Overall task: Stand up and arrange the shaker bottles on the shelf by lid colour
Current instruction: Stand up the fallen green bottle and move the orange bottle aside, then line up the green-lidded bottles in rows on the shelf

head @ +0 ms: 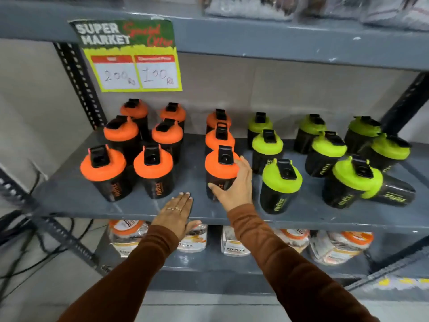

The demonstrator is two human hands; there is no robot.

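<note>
Black shaker bottles stand on the grey shelf (190, 180). Several with orange lids fill the left half, in two columns at the left (103, 165) and one column at the middle. My right hand (234, 185) is wrapped around the front bottle of that middle column, the orange-lidded bottle (221, 167). Several green-lidded bottles (282, 177) stand on the right half. One green-lidded bottle (392, 194) lies on its side at the front right, behind an upright one (355, 175). My left hand (177, 213) rests flat on the shelf's front edge, fingers together, holding nothing.
A price sign (132, 56) hangs from the upper shelf (278, 40). Wrapped packets and jars (336, 245) fill the lower shelf. Slotted uprights (79, 84) frame the rack at left and right. Black cables (21, 240) trail on the floor at the left.
</note>
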